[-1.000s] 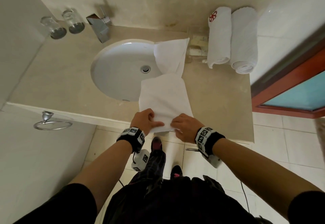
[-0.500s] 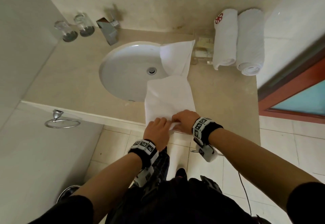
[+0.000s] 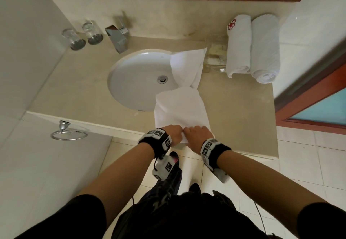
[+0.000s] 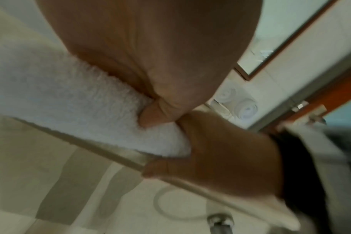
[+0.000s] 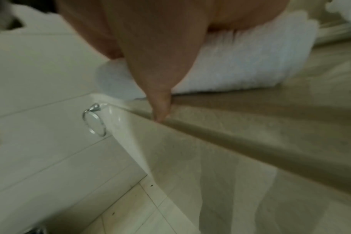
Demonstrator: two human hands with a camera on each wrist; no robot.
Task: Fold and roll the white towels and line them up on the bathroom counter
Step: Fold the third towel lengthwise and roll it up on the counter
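A white towel [image 3: 179, 107], folded into a long strip, lies on the beige counter [image 3: 243, 107] from the front edge back to the sink, its far end draped over the basin rim. My left hand [image 3: 174, 133] and right hand [image 3: 196, 135] sit side by side on its near end, fingers curled over the thick rolled edge. In the left wrist view my thumb [image 4: 156, 114] digs into the towel [image 4: 80, 102]. The right wrist view shows the towel [image 5: 240, 63] bunched under my palm. Two rolled towels [image 3: 238, 45] [image 3: 265, 47] lie side by side at the back right.
The white sink [image 3: 138, 81] is left of the towel, with a chrome faucet [image 3: 117, 38] and two glasses [image 3: 74, 39] behind it. A clear tray [image 3: 215, 55] stands beside the rolled towels. A towel ring [image 3: 69, 133] hangs below the counter's left end.
The left hand, which had slipped below the counter edge half a second ago, is back up on the towel's near end beside the right hand. Both hands now touch each other.
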